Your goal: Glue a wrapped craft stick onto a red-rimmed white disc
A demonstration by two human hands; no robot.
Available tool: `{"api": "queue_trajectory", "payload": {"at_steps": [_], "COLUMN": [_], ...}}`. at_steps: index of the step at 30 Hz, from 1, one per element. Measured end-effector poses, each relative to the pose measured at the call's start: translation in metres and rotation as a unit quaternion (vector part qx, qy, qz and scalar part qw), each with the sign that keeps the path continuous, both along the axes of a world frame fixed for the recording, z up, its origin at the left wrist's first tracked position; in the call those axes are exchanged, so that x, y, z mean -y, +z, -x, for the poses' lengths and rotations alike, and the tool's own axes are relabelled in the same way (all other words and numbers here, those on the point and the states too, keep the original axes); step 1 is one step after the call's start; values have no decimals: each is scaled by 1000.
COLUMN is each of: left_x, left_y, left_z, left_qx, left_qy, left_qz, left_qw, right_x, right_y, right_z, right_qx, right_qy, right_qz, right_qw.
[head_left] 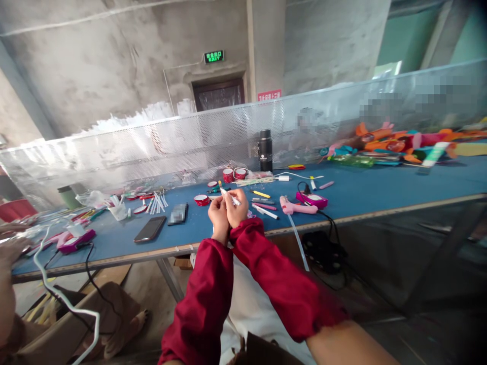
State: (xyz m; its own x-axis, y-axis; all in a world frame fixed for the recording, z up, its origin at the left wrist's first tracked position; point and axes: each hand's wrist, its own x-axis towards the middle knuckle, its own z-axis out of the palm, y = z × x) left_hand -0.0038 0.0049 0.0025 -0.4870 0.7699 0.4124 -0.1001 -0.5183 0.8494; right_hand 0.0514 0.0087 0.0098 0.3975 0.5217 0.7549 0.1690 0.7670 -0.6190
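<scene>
My left hand (218, 217) and my right hand (238, 209) are held together above the table's front edge, fingers closed. A slim white pen-like marker (233, 198) shows between the fingers of my right hand. The left hand is curled right against it, and what its fingers pinch is mostly hidden; a small yellowish tip (219, 184) pokes up just beyond. Right of my hands lie a white marker (265, 211), a pink pen (265, 206) and a yellow pen (261, 194). A roll of red tape (201, 200) sits to their left.
A pink glue gun (299, 207) rests at right, its stick overhanging the edge, near a purple box (312, 199). A black flask (265, 151) stands behind. Left are a phone (150, 229) and a white cup (117, 209). Another person's arm (9, 258) is far left.
</scene>
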Motion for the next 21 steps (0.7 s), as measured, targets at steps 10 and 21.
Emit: {"api": "queue_trajectory", "payload": {"at_steps": [10,21], "left_x": [0,-2], "left_y": [-1,-2], "left_z": [1,1], "left_qx": [-4,1], "left_qy": [-3,-7], "left_qz": [-4,-2], "left_qw": [1000,1000], "right_x": [1,4], "right_y": [0,2], "right_z": [0,-1], "right_qx": [12,7], "right_qy": [-5,-14], "right_qz": [-6,-9], "right_qw": [1000,1000]}}
